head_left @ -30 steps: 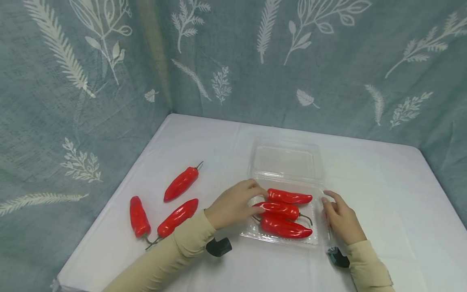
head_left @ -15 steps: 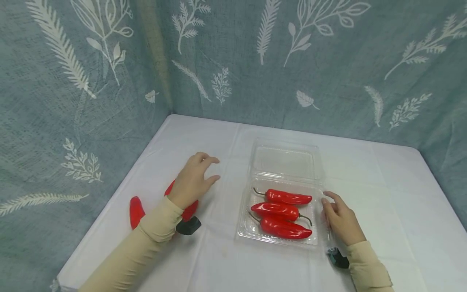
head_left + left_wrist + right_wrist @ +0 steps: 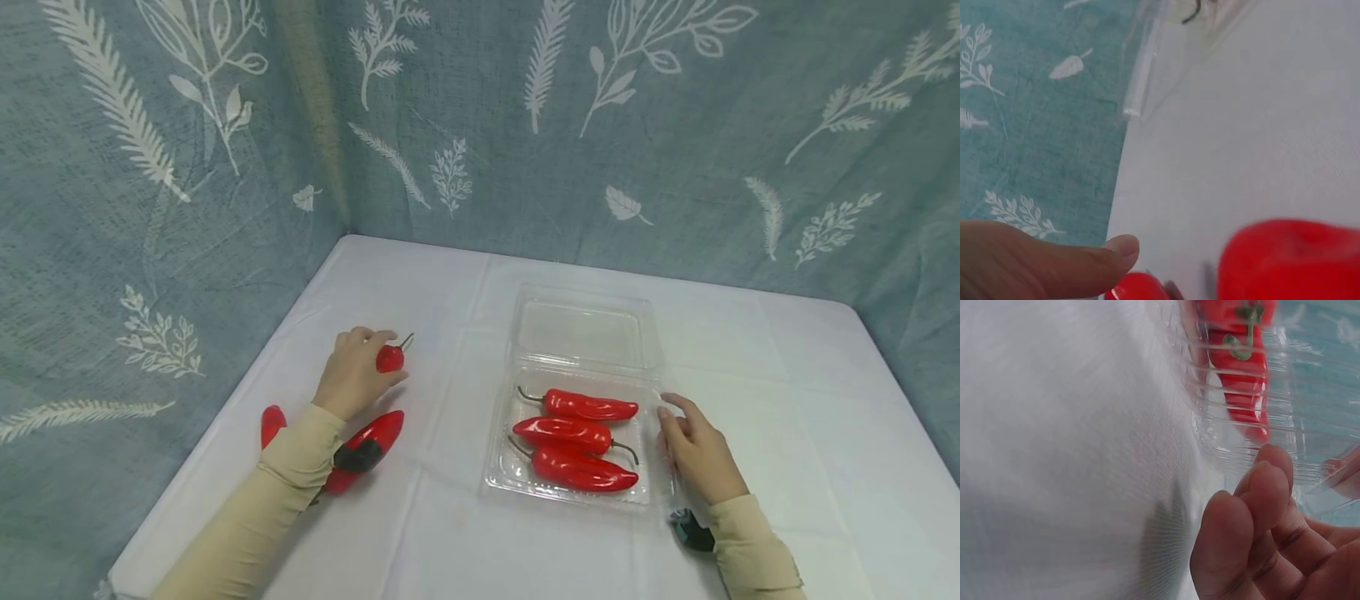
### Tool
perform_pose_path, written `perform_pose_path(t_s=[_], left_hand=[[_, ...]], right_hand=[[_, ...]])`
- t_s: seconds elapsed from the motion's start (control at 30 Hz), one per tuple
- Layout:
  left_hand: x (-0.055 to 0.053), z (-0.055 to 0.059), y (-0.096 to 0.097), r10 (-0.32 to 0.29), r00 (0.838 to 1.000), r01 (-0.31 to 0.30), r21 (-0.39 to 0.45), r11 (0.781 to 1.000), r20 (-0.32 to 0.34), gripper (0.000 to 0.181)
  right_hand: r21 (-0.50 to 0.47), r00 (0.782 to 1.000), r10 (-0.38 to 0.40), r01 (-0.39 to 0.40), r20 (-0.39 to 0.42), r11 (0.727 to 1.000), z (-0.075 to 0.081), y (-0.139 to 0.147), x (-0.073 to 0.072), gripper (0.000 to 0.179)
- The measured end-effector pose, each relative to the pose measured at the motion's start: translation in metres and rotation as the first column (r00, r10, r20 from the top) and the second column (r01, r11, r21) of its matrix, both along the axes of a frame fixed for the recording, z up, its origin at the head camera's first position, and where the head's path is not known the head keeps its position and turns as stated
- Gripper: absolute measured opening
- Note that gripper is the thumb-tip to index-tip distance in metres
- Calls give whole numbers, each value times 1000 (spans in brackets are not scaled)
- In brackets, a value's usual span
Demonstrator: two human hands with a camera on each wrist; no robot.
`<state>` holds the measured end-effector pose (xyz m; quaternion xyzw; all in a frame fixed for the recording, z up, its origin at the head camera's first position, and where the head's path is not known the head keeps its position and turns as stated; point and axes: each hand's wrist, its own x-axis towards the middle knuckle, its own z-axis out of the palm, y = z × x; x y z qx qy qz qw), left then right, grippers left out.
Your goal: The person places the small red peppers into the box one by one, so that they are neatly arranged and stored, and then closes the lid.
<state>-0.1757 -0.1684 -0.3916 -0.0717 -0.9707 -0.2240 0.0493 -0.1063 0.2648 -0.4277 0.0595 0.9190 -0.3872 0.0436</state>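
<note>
My left hand (image 3: 354,377) reaches over a red chili pepper (image 3: 390,358), fingers on its far side and thumb on the near side. In the left wrist view the straight thumb (image 3: 1085,265) lies by the red tip of a pepper (image 3: 1138,287); whether they touch is unclear. My right hand (image 3: 701,450) holds the right rim of an open clear plastic clamshell container (image 3: 498,458). The right wrist view has the curled fingers (image 3: 1266,487) against its ribbed wall (image 3: 1235,447), thumb seen through the plastic. Several red peppers (image 3: 577,433) lie side by side inside.
Under the left wrist lies another red pepper (image 3: 386,429), with one more (image 3: 272,423) partly hidden by the sleeve. The container's lid (image 3: 585,333) lies folded back. A white cloth covers the table (image 3: 465,550); patterned curtains (image 3: 480,125) hang behind and left.
My left hand has left the container and travelled left to the far loose pepper, lowering around it. The right hand stays at the rim.
</note>
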Motion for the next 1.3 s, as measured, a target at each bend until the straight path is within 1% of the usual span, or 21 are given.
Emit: perform_pose_path(t_s=[0.1,0.23,0.43,0.67,0.8,1.07,1.3], left_hand=[[0,-3,-3,28,999,-27,-21,999,34,58],[0,-4,-7,40,996,-38,-27,999,74,61],[0,-8,-11,47,993,-44,-32,999,105,63],[1,-14,-13,71,987,-69,-21,997,144,66],[1,-15,-13,71,987,-69,-22,997,141,66],[3,-15,-13,61,993,-60,-17,998,101,65],[3,-16,-12,69,992,-68,-8,998,103,64]], right_hand=[[-3,1000,0,0,2,1000,0,0,0,51],[-9,1000,-4,4,3,1000,0,-1,0,50],[-4,1000,-1,1,7,1000,1,-1,0,52],[1,1000,-3,3,3,1000,0,-1,0,50],[9,1000,0,0,-2,1000,1,-1,1,52],[7,1000,0,0,-21,1000,-1,1,0,48],[3,1000,4,-4,-11,1000,-1,1,-1,50]])
